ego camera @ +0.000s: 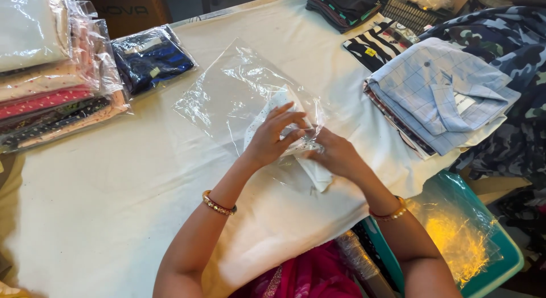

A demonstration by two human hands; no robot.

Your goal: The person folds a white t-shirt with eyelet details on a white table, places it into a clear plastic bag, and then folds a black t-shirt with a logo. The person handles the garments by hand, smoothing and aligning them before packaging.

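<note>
A clear plastic bag (227, 93) lies on the white-covered table (114, 195). A folded white dotted garment (278, 104) sits partly inside the bag's mouth, its near end (318, 175) still outside. My left hand (273, 136) rests on top of the garment with its fingers pressing it at the bag's opening. My right hand (335, 155) grips the garment and the bag's edge from the right, touching the left hand's fingertips. Both wrists wear gold bangles.
A stack of bagged garments (51, 76) stands at the far left, with a bagged dark blue one (151, 56) beside it. Folded shirts, a light blue checked one (441, 90) on top, lie at the right. A teal bin (483, 241) with crumpled plastic sits below the table's right edge.
</note>
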